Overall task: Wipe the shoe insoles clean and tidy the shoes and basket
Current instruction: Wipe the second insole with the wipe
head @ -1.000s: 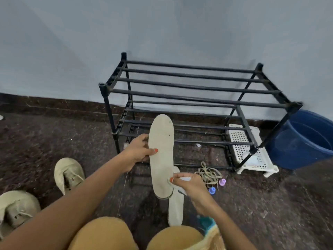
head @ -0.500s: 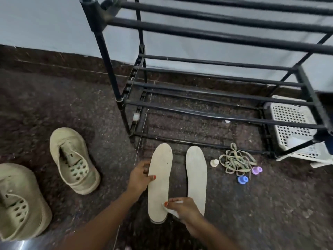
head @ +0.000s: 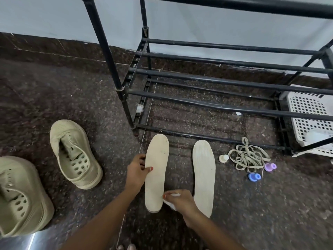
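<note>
At the near left edge a beige shoe (head: 18, 195) sits on the dark speckled floor (head: 81, 98), its opening up and no insole inside, so the holed footbed shows. Just right of it and a little farther off lies the second shoe (head: 75, 154), also without laces, with its toe pointing far-left.

Right of the shoes, the left hand (head: 136, 173) grips the left edge of a pale insole (head: 156, 170), fingers curled underneath and thumb laid on top. The insole runs lengthwise from near to far; whether its heel rests on the floor cannot be told. At that near heel end the right hand (head: 180, 199) pinches a small white cloth (head: 171, 204) against the insole's right edge.

Just right of this hand the other insole (head: 203, 175) lies flat on the floor, parallel to the first and apart from it. Farther right come a small cream cap (head: 224, 158), a loose tangle of beige laces (head: 248, 157), a blue cap (head: 254, 177) and a purple cap (head: 270, 167), all close together.

Behind everything stands a black bar shoe rack (head: 216, 109) against a pale wall (head: 54, 15). At the far right a white perforated basket (head: 310, 120) sits by the rack's right end, partly behind its bars
</note>
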A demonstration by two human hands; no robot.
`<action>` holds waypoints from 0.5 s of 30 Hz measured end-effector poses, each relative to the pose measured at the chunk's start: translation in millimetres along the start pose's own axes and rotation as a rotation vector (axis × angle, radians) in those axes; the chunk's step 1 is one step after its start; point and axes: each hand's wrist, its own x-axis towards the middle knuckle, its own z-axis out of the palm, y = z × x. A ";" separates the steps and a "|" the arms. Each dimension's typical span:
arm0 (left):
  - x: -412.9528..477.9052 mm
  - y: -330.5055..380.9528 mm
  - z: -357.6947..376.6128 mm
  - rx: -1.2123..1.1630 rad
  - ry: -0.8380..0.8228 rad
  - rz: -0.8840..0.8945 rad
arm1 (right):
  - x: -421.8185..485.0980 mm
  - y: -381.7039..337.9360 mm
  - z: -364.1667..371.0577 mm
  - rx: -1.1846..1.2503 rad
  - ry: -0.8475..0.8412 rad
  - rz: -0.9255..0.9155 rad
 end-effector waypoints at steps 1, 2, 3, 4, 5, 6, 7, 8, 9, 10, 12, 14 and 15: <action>0.0 -0.5 0.0 0.019 -0.002 0.000 | -2.7 -1.2 -2.5 0.012 0.000 0.003; -0.6 -0.4 0.1 0.051 0.000 0.008 | -3.7 -0.9 -6.5 0.027 -0.003 0.005; -1.8 -0.1 0.6 0.107 0.016 0.028 | -6.4 -2.6 -10.8 0.047 -0.006 -0.003; -3.5 1.4 1.3 0.192 0.048 0.062 | -6.8 -3.6 -16.9 0.064 0.001 -0.020; -6.6 4.8 2.3 0.293 0.086 0.112 | -8.0 -6.6 -24.0 0.068 0.028 -0.048; -11.3 10.5 3.9 0.394 0.114 0.186 | -8.6 -10.0 -32.8 0.056 0.073 -0.086; -15.9 17.3 7.2 0.465 0.121 0.279 | -10.5 -15.5 -41.9 0.048 0.123 -0.123; -19.5 24.6 12.6 0.500 0.098 0.375 | -9.9 -20.2 -51.9 0.049 0.173 -0.155; -22.9 32.8 19.8 0.498 0.047 0.448 | -9.6 -25.9 -62.2 0.062 0.222 -0.182; -25.4 40.0 28.7 0.464 -0.022 0.479 | -6.0 -29.8 -72.5 0.072 0.274 -0.206; -29.8 52.5 48.8 0.384 -0.159 0.433 | 1.7 -35.7 -90.4 0.063 0.386 -0.243; -31.8 61.7 67.5 0.319 -0.241 0.335 | 10.2 -39.4 -102.2 0.025 0.473 -0.284; -31.9 64.8 75.9 0.294 -0.269 0.278 | 13.9 -40.2 -106.1 -0.012 0.505 -0.305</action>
